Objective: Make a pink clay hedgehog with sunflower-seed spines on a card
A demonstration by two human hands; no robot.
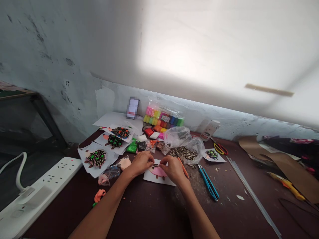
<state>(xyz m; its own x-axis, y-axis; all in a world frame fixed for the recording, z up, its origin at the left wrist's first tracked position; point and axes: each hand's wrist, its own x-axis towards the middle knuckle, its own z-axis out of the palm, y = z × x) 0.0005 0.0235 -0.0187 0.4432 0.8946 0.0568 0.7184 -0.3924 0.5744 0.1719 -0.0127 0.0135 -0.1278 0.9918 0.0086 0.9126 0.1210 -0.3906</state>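
Observation:
A white card (149, 176) with a pink clay hedgehog shape (159, 171) lies on the dark table between my hands. A few dark seeds sit near the shape's top edge. My left hand (142, 162) rests at the card's upper left, fingers pressed together; anything between them is too small to make out. My right hand (172, 168) bends over the card's right part, thumb and finger pinched, and what they hold is hidden. An orange tool (183, 168) shows beside my right hand. Behind it, striped seeds (183, 153) spill from a clear plastic bag (195, 149).
Finished hedgehog cards (96, 158) lie at the left, near a white power strip (42, 192). Coloured clay packs (164, 119) and a phone (133, 108) stand at the back. A blue cutter (208, 183), scissors (220, 149), a bottle (210, 130) and glue sticks (254, 197) are on the right.

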